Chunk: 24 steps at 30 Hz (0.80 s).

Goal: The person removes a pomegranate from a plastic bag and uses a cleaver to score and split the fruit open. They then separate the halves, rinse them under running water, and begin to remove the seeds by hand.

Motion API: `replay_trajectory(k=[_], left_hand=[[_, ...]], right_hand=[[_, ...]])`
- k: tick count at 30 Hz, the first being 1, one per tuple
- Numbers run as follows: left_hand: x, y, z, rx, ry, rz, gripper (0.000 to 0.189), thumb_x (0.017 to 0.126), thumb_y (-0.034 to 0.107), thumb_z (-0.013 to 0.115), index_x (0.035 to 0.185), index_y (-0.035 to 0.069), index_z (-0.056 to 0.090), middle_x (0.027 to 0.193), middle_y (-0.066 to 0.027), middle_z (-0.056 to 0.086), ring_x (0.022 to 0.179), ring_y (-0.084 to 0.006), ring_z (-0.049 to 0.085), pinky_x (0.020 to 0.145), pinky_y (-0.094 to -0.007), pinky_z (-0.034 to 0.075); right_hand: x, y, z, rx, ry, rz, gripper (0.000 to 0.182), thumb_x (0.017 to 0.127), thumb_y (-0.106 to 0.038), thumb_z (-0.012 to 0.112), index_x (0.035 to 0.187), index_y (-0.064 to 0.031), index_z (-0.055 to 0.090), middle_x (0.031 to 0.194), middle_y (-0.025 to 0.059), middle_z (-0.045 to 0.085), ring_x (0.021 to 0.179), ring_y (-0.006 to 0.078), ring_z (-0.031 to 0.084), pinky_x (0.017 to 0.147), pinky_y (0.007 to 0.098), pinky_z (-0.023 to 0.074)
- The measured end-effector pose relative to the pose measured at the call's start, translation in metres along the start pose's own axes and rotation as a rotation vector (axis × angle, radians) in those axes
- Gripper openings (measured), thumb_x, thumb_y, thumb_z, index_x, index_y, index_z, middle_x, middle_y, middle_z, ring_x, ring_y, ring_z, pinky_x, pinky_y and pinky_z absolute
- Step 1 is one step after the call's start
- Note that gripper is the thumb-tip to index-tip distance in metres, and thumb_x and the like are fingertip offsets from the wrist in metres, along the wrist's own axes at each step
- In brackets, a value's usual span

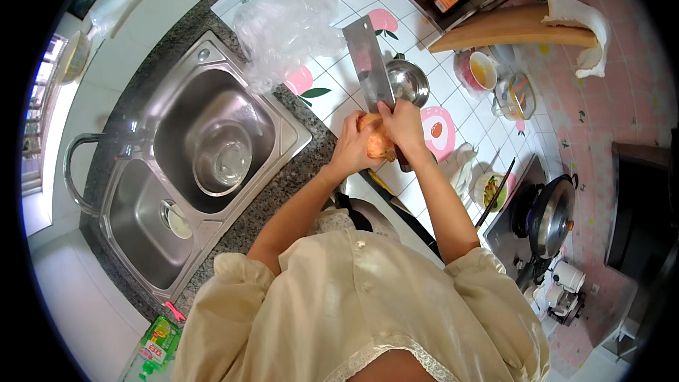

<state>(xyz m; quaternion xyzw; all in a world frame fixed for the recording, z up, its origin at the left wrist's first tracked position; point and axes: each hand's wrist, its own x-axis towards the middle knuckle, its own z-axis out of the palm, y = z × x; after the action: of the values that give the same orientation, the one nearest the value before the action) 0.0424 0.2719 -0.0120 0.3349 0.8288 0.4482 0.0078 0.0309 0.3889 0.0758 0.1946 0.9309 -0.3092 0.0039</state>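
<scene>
My left hand (347,146) is wrapped around a pomegranate (377,139), its skin yellow and reddish, with the crown end towards me. In my right hand (407,126) is a Chinese cleaver (367,55), its dark handle pointing back towards my body. The broad steel blade reaches away from me, and its heel end lies against the fruit or just beside it; my fingers hide the exact contact. Beyond my right hand, a shiny steel bowl (416,82) stands partly behind the blade. A crumpled clear plastic bag (289,32) lies to the left of the cleaver.
At left is a double steel sink (212,93) with a bowl (223,159) in its larger basin. A wooden board (509,26), cups (482,70) and a food bowl (492,191) with chopsticks (496,193) stand at right. Farther right, a lidded pan (551,217) sits on the stove.
</scene>
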Motion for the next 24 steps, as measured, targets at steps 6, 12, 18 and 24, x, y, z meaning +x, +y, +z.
replay_trajectory(k=[6, 12, 18, 24], left_hand=[[-0.004, -0.009, -0.002, -0.132, 0.068, -0.09, 0.08, 0.045, 0.024, 0.071, 0.113, 0.007, 0.032, 0.106, -0.0208, 0.031, 0.098, -0.0366, 0.036, 0.084, -0.0386, 0.033], [0.003, -0.015, -0.002, -0.157, 0.097, -0.115, 0.083, 0.046, 0.022, 0.07, 0.114, 0.005, 0.028, 0.105, -0.02, 0.033, 0.097, -0.0351, 0.036, 0.082, -0.0384, 0.035], [0.002, -0.013, 0.0, -0.145, 0.097, -0.064, 0.083, 0.045, 0.022, 0.07, 0.115, 0.006, 0.028, 0.105, -0.0191, 0.032, 0.098, -0.0348, 0.036, 0.083, -0.0392, 0.035], [0.002, -0.01, -0.005, -0.129, 0.027, -0.079, 0.085, 0.046, 0.023, 0.07, 0.117, 0.006, 0.025, 0.107, -0.0183, 0.032, 0.101, -0.0348, 0.034, 0.084, -0.0402, 0.034]], right_hand=[[-0.008, -0.003, -0.028, 0.253, 0.122, 0.039, 0.029, 0.074, -0.022, 0.053, 0.068, 0.006, 0.055, 0.057, 0.0222, 0.052, 0.055, 0.0357, 0.053, 0.05, 0.0373, 0.0417], [-0.025, 0.011, -0.025, 0.186, 0.053, 0.042, 0.033, 0.074, -0.025, 0.052, 0.07, 0.0075, 0.054, 0.056, 0.0233, 0.051, 0.053, 0.0361, 0.052, 0.049, 0.0374, 0.0406], [-0.031, 0.021, -0.016, 0.149, 0.027, 0.048, 0.028, 0.073, -0.022, 0.052, 0.069, 0.0062, 0.055, 0.058, 0.0242, 0.051, 0.056, 0.0371, 0.052, 0.051, 0.0389, 0.0418], [-0.034, 0.024, -0.012, 0.139, 0.048, 0.018, 0.028, 0.073, -0.021, 0.052, 0.067, 0.0055, 0.055, 0.056, 0.0233, 0.051, 0.054, 0.037, 0.052, 0.051, 0.0397, 0.042]])
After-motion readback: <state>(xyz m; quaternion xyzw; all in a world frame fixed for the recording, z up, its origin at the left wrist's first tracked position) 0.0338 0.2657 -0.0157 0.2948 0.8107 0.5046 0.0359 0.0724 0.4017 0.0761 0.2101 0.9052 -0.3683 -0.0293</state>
